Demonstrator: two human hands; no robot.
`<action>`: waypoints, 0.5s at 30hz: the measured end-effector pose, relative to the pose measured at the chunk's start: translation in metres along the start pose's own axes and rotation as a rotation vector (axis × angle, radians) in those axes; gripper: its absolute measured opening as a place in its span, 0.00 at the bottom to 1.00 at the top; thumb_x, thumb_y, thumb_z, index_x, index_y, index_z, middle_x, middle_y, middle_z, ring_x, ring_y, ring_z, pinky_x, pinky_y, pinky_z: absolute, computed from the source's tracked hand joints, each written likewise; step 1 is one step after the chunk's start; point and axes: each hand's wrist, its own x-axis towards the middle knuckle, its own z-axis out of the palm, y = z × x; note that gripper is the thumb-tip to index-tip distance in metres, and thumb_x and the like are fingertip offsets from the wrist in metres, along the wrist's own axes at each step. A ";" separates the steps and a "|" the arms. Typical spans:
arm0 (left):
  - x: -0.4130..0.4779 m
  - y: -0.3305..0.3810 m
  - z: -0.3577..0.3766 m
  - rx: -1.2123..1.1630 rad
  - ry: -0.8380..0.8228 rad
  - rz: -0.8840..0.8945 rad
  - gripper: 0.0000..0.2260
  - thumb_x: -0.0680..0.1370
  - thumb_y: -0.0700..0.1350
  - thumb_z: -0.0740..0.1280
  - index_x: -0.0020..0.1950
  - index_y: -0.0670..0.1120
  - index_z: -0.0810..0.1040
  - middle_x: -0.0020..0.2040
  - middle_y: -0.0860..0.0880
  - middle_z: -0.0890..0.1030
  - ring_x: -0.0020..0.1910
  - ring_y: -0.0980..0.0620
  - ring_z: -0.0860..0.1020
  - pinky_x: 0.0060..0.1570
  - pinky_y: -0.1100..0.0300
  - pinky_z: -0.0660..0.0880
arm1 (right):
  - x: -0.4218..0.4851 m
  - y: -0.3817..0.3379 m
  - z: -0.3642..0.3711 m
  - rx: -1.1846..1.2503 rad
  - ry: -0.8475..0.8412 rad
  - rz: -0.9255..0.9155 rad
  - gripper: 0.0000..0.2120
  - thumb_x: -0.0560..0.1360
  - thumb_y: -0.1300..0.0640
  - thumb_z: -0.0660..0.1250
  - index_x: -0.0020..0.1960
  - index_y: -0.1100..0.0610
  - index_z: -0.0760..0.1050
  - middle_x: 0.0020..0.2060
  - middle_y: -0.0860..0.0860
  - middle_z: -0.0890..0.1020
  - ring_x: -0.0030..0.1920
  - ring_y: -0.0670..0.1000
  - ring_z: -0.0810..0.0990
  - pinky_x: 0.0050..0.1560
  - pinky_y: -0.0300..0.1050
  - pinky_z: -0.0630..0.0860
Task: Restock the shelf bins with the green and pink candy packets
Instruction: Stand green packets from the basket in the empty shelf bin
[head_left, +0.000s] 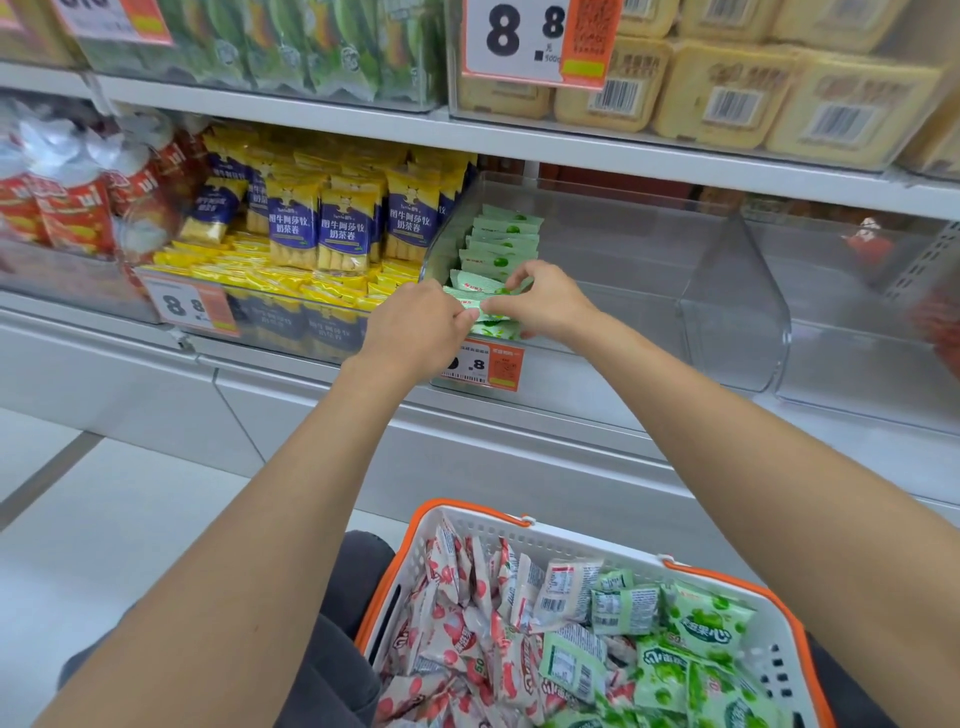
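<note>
Two hands meet at the centre, at the front lip of a clear bin (623, 234). The left hand (415, 325) has its fingers curled and pinches the left end of one green packet (475, 301). The right hand (540, 304) pinches the packet's right end between thumb and fingertips. The packet's long axis runs from 9 to 3 o'clock, and it lies nearly flat across the bin's front left corner.

Behind it, toward 12 o'clock, a row of green packets (504, 239) stands on edge along the bin's left wall. About seven top edges show, each with its long axis also running 9 to 3. One more green packet (493, 330) lies just below the hands, and the hands hide part of it. The rest of the bin holds nothing, and a second clear bin (857, 338) sits at 3 o'clock.

At 6 o'clock is one white basket (519, 525) with orange handles. It holds a heap of pink packets (457, 623) on its left and green ones (691, 629) on its right, too many to count.

At 10 o'clock stand yellow-and-blue snack packs (311, 223). An orange price tag (483, 366) hangs below the hands, with its left side covered by the left wrist.
</note>
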 end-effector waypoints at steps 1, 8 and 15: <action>0.000 0.000 0.001 -0.003 0.003 -0.002 0.24 0.83 0.54 0.57 0.27 0.51 0.62 0.45 0.46 0.70 0.48 0.43 0.72 0.38 0.53 0.64 | -0.003 -0.001 -0.003 -0.019 -0.026 -0.007 0.18 0.71 0.51 0.74 0.54 0.58 0.72 0.44 0.49 0.75 0.39 0.48 0.78 0.41 0.48 0.81; 0.001 0.004 0.004 -0.034 0.108 0.009 0.11 0.82 0.46 0.61 0.61 0.51 0.80 0.62 0.49 0.74 0.56 0.47 0.76 0.48 0.51 0.75 | -0.009 0.003 0.002 0.103 -0.178 0.142 0.21 0.72 0.57 0.74 0.59 0.58 0.68 0.54 0.54 0.75 0.45 0.54 0.82 0.40 0.47 0.83; 0.035 0.004 -0.012 -0.009 -0.273 0.177 0.05 0.77 0.40 0.68 0.45 0.49 0.82 0.42 0.48 0.80 0.45 0.46 0.79 0.46 0.55 0.76 | 0.005 0.016 -0.005 0.197 -0.139 0.162 0.06 0.75 0.59 0.72 0.47 0.59 0.75 0.36 0.52 0.76 0.33 0.47 0.74 0.29 0.35 0.74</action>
